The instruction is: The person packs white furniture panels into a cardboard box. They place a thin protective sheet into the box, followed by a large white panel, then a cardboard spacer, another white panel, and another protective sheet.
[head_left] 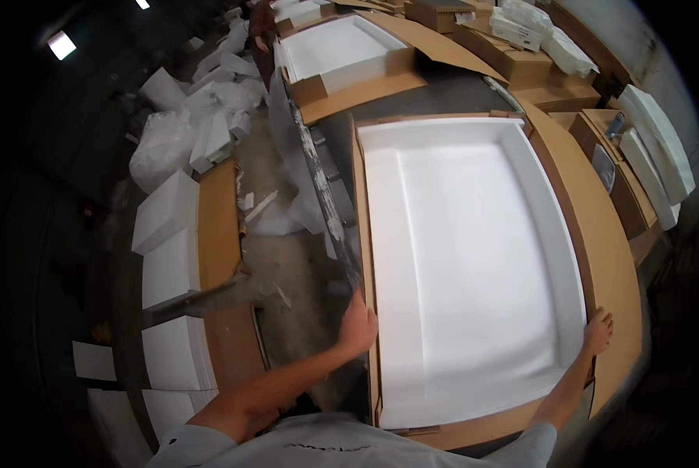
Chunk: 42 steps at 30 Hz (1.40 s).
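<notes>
On our left we see white blocks [168, 269] on the floor, then one person in dark red [262, 35] beyond. Lettering on our grey shirt [303, 437] is too blurred to read. Two cartons carry white inserts: the far carton [365, 96], then the near carton [482, 427], on the dark counter [451, 95] before us. Our left hand [359, 326] has its grip curled onto the near carton's left edge. The carton's long axis runs away from us, its white insert [474, 249] facing up. Our right hand [598, 331] lies over the right wall beside one broad flap [608, 273]; we cannot tell how tight its grip is.
</notes>
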Tool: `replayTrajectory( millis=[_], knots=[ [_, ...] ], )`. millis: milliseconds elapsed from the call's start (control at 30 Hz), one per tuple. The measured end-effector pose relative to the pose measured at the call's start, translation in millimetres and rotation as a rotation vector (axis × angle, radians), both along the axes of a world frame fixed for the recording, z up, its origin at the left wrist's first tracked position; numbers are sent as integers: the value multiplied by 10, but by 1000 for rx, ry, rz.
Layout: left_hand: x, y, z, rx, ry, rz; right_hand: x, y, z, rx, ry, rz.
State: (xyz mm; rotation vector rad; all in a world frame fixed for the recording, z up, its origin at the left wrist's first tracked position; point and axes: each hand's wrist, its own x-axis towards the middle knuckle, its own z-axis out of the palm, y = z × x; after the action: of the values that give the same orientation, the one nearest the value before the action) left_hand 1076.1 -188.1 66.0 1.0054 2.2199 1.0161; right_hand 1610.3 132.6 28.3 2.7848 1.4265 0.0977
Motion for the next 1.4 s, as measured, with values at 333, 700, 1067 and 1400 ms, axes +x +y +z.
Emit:
replayTrajectory(
  millis=[333, 700, 1067, 1400],
  knots=[
    [257, 341, -16, -52, 90, 119, 85, 627, -278, -17, 28, 115],
    [394, 576, -25, 5, 93, 39, 75, 767, -158, 38, 106, 148],
    [281, 614, 58, -92, 76, 138, -1218, 138, 302, 670, 38, 725],
    [106, 523, 5, 21, 10, 164, -3739, -1757, -670, -356, 664, 859]
  ],
)
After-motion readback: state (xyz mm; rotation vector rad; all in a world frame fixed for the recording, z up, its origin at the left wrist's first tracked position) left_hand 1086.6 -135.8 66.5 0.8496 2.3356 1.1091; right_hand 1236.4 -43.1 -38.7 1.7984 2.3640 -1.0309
